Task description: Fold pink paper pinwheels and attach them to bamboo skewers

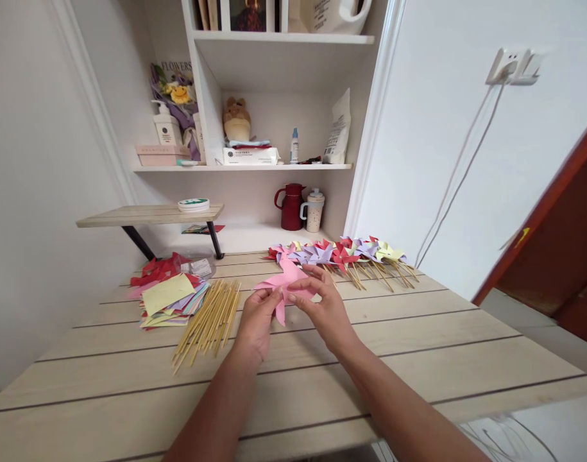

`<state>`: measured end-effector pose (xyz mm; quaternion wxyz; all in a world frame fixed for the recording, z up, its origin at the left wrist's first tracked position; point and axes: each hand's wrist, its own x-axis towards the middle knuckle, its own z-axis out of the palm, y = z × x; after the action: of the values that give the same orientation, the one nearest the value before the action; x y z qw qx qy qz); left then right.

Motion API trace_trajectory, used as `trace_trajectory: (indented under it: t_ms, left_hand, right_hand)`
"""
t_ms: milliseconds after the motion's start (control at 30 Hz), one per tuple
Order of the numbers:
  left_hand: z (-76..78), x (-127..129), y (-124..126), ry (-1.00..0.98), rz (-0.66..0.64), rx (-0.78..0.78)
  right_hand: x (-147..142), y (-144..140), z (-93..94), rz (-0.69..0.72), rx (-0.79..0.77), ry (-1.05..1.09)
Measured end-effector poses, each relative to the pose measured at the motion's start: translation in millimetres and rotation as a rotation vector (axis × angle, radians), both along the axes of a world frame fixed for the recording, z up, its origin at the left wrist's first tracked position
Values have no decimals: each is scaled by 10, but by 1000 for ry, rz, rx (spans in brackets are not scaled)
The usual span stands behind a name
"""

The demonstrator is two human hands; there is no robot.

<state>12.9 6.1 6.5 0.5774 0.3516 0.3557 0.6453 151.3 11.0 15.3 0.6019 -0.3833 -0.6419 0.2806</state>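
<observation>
Both hands met over the middle of the desk [418, 359], just above its surface. Left hand [255, 319] pinched the lower left vanes of a pink paper pinwheel [286, 282], fingers closed on the paper. Right hand [323, 308] held its right side, fingers curled onto the folds, likely to keep the vanes gathered at the centre. I noted a bundle of bamboo sticks [209, 321] just left of the hands, within easy reach. A stack of coloured paper squares [170, 298] lay beyond that. Finished pinwheels [344, 253] lay in a row behind.
</observation>
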Motion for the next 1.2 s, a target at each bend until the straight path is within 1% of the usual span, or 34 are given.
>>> trace_trajectory:
  t_ms: [200, 333, 500, 667, 867, 1033, 1133, 1200]
  left_hand:
    - [13, 11, -5, 15, 5, 13]
    - [4, 15, 2, 22, 10, 15]
    - [-15, 20, 8, 21, -3, 25]
    - [22, 32, -16, 32, -19, 46]
    - [26, 39, -23, 57, -20, 72]
    - [-5, 26, 0, 115, -31, 124]
    - [4, 18, 0, 155, -53, 147]
    - [23, 17, -8, 186, -41, 142]
  right_hand:
    - [24, 20, -11, -31, -20, 32]
    - [36, 42, -41, -20, -31, 31]
    - [31, 50, -55, -11, -21, 27]
    - [30, 41, -45, -45, -15, 77]
    - [38, 45, -51, -37, -1, 74]
    - [38, 19, -23, -75, 50, 38]
    - [37, 5, -10, -96, 95, 4]
    - [37, 5, -10, -102, 116, -15]
